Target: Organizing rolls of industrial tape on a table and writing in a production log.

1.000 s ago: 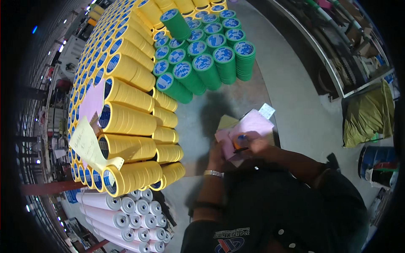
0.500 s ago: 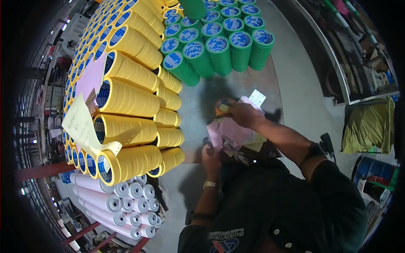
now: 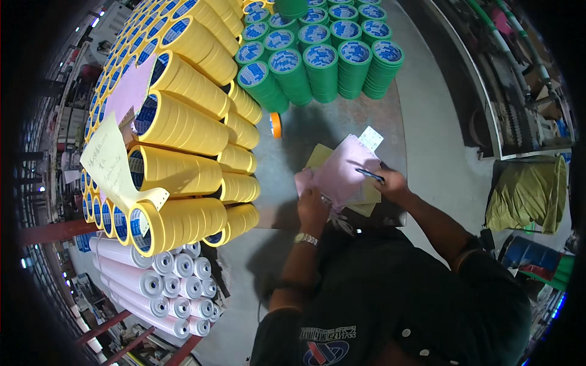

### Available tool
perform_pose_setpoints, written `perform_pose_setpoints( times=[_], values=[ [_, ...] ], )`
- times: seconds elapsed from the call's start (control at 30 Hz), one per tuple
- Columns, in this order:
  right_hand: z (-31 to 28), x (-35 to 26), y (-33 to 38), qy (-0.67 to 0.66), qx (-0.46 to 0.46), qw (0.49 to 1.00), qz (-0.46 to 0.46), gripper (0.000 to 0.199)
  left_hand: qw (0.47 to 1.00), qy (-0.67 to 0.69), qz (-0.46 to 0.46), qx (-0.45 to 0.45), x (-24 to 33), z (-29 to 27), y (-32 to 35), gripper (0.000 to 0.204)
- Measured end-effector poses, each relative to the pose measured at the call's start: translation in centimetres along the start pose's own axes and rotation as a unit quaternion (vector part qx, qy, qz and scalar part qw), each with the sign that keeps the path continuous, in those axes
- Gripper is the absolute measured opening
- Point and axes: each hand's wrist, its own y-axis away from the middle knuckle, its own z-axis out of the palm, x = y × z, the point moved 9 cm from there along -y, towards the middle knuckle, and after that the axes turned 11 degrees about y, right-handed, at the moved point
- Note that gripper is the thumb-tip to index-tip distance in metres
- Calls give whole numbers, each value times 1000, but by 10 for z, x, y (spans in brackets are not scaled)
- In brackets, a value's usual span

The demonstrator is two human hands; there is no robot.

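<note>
In my right hand (image 3: 394, 185) is a dark pen (image 3: 368, 175), its tip over the pink sheets (image 3: 345, 163). My left hand (image 3: 312, 209) is closed on the lower left edge of these sheets. Yellow sheets (image 3: 364, 208) stick out from under the pink ones, and a small white printed slip (image 3: 370, 138) shows at their top right corner. What fastens the sheets near my left hand is partly hidden. Ahead and to the left, an orange tape roll (image 3: 276, 125) stands on edge on the table (image 3: 360, 116), apart from both hands.
Yellow tape rolls (image 3: 189, 128) are piled high on the left, with a pink sheet (image 3: 127, 91) and a yellow note (image 3: 110, 158) on them. Green tape stacks (image 3: 320, 76) stand at the back. White rolls (image 3: 149, 282) lie at lower left. An olive cloth (image 3: 528, 194) hangs at right.
My right hand has let go of the orange tape roll, which now stands near the green stacks, and holds a pen. My left hand has moved up onto the sheets.
</note>
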Motion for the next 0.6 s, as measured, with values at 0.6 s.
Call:
perform_pose_setpoints(
  times=[0.6],
  values=[
    [-6, 68, 113, -59, 6, 990, 132, 27, 997, 70, 0, -34, -30, -58, -116, 15]
  ],
)
